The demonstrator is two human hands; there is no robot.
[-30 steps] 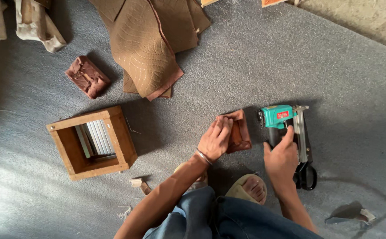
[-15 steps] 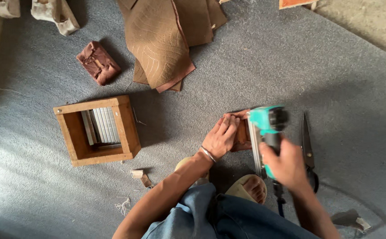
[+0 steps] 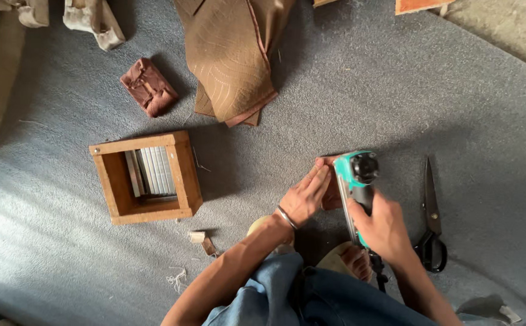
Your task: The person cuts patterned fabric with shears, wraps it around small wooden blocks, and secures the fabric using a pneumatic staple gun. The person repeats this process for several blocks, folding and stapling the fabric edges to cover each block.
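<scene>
Teal pneumatic staple gun (image 3: 355, 181) stands nose-down, gripped in the right hand (image 3: 385, 226), on one small brown fabric-covered block (image 3: 333, 187), seemingly touching. The left hand (image 3: 304, 196) lies flat, fingers extended, on it. One black scissors (image 3: 431, 220) lies right; one square wooden box (image 3: 147, 177) left.

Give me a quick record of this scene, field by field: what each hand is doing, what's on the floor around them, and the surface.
Left hand: left hand flat on a small brown fabric-covered block
Right hand: right hand gripping a teal staple gun, its head over the block
Right of hands: black scissors, lying shut
Left of hands: open wooden box holding strips of staples
Farther back: second fabric-covered block; folded brown fabric
Surface: grey carpet
</scene>
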